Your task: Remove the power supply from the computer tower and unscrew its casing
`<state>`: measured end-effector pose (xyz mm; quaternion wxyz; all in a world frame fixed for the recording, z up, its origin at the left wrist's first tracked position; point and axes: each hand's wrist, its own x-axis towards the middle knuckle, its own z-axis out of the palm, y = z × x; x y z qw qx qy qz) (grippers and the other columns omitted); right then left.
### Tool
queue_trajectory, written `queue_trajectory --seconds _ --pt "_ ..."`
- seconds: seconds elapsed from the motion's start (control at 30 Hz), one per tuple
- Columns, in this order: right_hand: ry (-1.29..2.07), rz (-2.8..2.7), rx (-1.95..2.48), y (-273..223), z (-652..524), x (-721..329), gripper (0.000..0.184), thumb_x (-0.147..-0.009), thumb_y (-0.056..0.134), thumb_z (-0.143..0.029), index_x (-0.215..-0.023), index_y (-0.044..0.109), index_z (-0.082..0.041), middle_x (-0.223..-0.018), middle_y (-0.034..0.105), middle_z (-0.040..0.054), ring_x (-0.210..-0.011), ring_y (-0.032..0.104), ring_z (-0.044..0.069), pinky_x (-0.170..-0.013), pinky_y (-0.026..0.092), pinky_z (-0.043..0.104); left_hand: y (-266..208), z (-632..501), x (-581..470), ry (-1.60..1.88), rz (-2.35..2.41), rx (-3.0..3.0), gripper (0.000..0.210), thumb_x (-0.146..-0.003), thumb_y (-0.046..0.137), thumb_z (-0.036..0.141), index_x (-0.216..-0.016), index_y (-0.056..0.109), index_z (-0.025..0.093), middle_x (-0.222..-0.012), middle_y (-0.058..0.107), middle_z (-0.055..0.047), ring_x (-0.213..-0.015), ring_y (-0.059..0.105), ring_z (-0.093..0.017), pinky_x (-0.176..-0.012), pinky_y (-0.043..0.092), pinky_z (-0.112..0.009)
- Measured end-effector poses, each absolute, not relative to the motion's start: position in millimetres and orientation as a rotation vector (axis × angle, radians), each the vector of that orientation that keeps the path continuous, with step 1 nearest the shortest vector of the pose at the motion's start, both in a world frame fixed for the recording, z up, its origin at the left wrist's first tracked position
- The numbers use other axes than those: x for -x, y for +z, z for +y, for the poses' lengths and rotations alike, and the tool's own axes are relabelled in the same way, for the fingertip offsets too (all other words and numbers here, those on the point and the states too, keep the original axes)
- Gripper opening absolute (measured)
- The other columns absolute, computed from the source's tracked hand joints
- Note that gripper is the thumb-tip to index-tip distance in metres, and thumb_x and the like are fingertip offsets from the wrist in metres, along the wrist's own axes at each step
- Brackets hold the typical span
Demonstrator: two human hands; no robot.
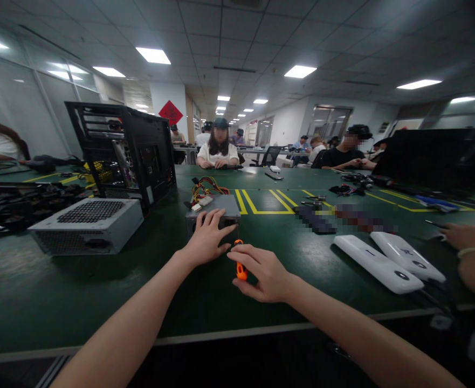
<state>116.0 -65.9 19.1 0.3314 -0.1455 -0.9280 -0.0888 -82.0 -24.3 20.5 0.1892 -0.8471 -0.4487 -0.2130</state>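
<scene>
A grey power supply unit [229,203] stands on the green table in front of me, a bundle of coloured cables [210,186] at its far side. Across its top and near face lies my left hand [205,240], fingers spread. My right hand [263,272] pinches an orange-handled screwdriver [241,269] between thumb and fingers, close to the unit's near right corner. The handle points toward me; its tip is hidden, so I cannot tell whether it touches the unit.
To the left are another power supply unit [119,223] and an open black computer case [156,156]. White power banks [377,264] and a blurred phone [316,220] lie right. A co-worker's hand [467,237] is at far right; another person [219,148] sits opposite.
</scene>
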Motion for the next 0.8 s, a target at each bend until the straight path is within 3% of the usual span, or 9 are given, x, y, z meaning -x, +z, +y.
queue_trajectory --seconds 0.23,0.47,0.63,0.8 --pt "-0.281 -2.318 0.360 16.3 -64.0 -113.5 0.040 -0.076 0.055 -0.049 -0.095 0.046 -0.014 -0.093 0.061 0.0117 -0.087 0.061 0.020 -0.070 0.050 0.030 19.7 -24.0 81.7 -0.589 -1.261 2.375 0.048 -0.073 0.058 0.037 -0.120 0.049 0.031 -0.137 0.026 -0.010 -0.125 0.020 -0.032 -0.098 0.015 -0.052" --pt "-0.352 -2.476 0.395 19.5 -68.0 -113.5 0.037 -0.081 0.049 -0.040 -0.109 0.047 -0.015 -0.104 0.057 0.0119 -0.086 0.059 0.020 -0.067 0.049 0.030 22.2 -25.5 81.8 -0.590 -1.261 2.390 0.046 -0.074 0.057 0.036 -0.119 0.050 0.030 -0.137 0.026 -0.010 -0.125 0.020 -0.032 -0.098 0.015 -0.052" --pt "-0.362 -2.318 0.385 14.6 -62.9 -113.1 0.038 -0.077 0.055 -0.047 -0.096 0.046 -0.015 -0.096 0.061 0.0112 -0.076 0.061 0.018 -0.062 0.049 0.029 21.9 -25.5 81.8 -0.570 -1.267 2.379 0.047 -0.074 0.056 0.037 -0.120 0.049 0.030 -0.136 0.026 -0.011 -0.125 0.020 -0.032 -0.098 0.015 -0.052" --pt "-0.212 -2.289 0.388 16.4 -63.7 -116.1 0.038 -0.077 0.054 -0.045 -0.098 0.043 -0.015 -0.098 0.059 0.0129 -0.089 0.060 0.020 -0.070 0.050 0.029 21.0 -24.8 81.4 -0.580 -1.268 2.378 0.048 -0.073 0.058 0.037 -0.120 0.049 0.030 -0.137 0.026 -0.010 -0.125 0.020 -0.032 -0.099 0.015 -0.052"
